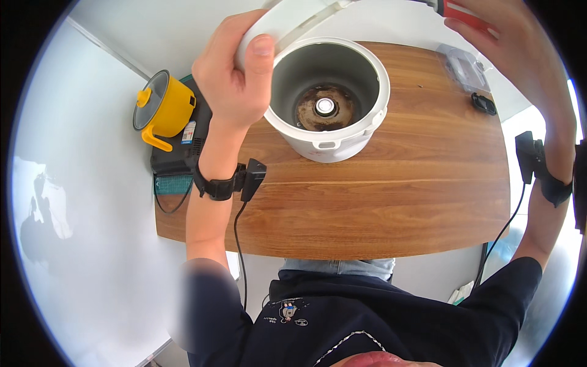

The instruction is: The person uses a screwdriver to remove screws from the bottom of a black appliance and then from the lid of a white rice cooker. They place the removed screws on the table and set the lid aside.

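A white rice cooker body stands lidless on the wooden table, its grey inside showing a stained brown heating plate with a round silver centre. Above its far left rim, my left hand grips a long white plastic part, thumb pressed on its side. High at the upper right, my right hand is wrapped round the red handle of a screwdriver. The thin shaft points left toward the white part. The top of the picture cuts off both things, so whether the tip touches is hidden.
A yellow electric pot with a glass lid sits on a black case at the left. Clear plastic packaging and a small black object lie far right on the table. Cables hang from both wrist straps.
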`<state>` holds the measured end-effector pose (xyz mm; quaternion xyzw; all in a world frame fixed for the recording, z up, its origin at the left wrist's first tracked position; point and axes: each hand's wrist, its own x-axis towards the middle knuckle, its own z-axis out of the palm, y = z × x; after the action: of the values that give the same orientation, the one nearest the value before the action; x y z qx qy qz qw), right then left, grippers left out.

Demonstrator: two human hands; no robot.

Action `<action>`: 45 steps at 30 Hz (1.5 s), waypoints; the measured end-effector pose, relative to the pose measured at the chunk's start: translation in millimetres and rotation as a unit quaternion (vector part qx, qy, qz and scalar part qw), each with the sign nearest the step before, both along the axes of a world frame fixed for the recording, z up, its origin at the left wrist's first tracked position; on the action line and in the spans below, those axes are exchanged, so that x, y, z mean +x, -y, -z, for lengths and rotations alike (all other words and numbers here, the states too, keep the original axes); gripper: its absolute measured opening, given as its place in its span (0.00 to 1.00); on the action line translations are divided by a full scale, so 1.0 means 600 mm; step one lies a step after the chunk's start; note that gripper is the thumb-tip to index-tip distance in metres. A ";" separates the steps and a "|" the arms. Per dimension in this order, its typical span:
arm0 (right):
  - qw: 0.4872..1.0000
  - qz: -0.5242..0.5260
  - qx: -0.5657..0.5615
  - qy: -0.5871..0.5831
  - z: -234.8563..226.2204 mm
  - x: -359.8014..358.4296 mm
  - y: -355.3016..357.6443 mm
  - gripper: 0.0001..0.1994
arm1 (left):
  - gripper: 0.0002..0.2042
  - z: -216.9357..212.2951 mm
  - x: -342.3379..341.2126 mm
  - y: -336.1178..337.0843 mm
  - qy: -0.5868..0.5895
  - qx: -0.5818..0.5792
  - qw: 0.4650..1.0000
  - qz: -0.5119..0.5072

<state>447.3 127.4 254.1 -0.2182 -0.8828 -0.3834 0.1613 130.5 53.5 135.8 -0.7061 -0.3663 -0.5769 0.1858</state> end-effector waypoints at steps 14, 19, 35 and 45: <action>0.892 -0.218 -0.287 -0.274 0.142 -0.008 -0.019 0.07 | 0.16 -0.003 -0.007 0.007 -0.007 -0.012 1.000 -0.024; 0.495 -0.175 -0.702 -0.480 0.197 -0.133 0.069 0.19 | 0.14 -0.001 -0.003 0.001 0.001 0.009 1.000 -0.030; 0.266 -0.240 -0.723 -0.591 0.183 -0.227 0.074 0.12 | 0.14 0.001 -0.001 0.003 0.003 -0.064 0.997 -0.036; 0.236 -0.253 -0.732 -0.588 0.185 -0.233 0.072 0.10 | 0.16 0.002 0.008 0.003 -0.010 -0.103 0.993 -0.053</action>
<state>307.7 84.1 142.8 -0.1716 -0.4489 0.7246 0.4939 135.4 51.8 134.6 -0.7070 -0.4586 -0.5180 0.1463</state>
